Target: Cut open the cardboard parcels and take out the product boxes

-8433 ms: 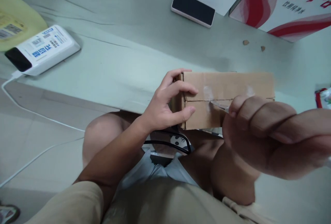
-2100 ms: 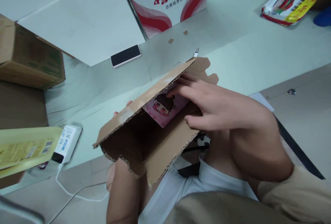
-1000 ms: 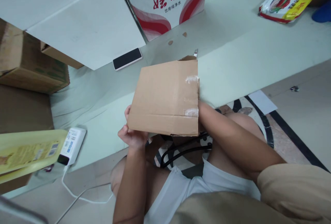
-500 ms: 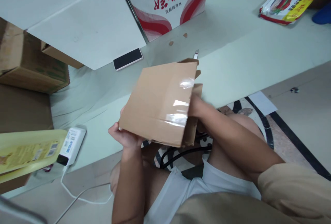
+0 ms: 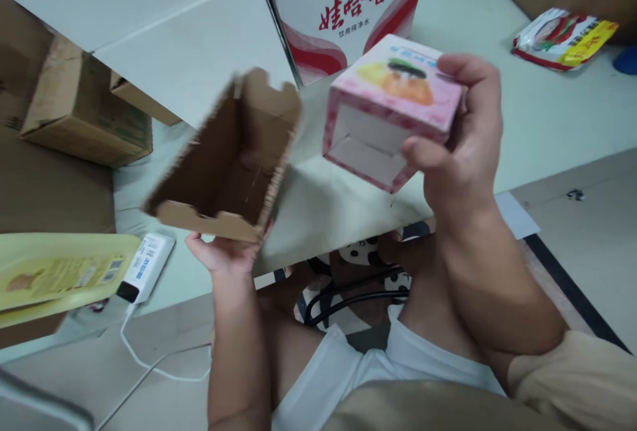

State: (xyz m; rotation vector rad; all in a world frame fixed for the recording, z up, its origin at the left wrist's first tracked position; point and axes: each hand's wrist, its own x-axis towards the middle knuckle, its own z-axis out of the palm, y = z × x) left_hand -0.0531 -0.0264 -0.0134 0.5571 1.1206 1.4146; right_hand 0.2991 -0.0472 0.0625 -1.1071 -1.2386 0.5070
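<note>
My left hand (image 5: pixel 226 252) grips a brown cardboard box (image 5: pixel 209 219) from below, near its front corner. The box is tilted, its open top facing me, with torn edges and nothing visible inside. My right hand (image 5: pixel 462 132) holds a small pink printed box (image 5: pixel 398 79) above the table, thumb on the near edge and fingers along the far side. The pink box has an open side towards me, and its white interior shows. A gap separates the two boxes.
A white-and-red carton (image 5: pixel 358 20) stands at the back. A food pouch (image 5: pixel 562 40) lies at the right. On the left are a yellow package (image 5: pixel 64 272), a white device (image 5: pixel 148 265) with a cable, and a worn carton (image 5: pixel 84 106). The table's front edge lies above my lap.
My right hand has come out of the cardboard box with the pink box and moved up and right. My left hand has turned the cardboard box, so its opening now faces me.
</note>
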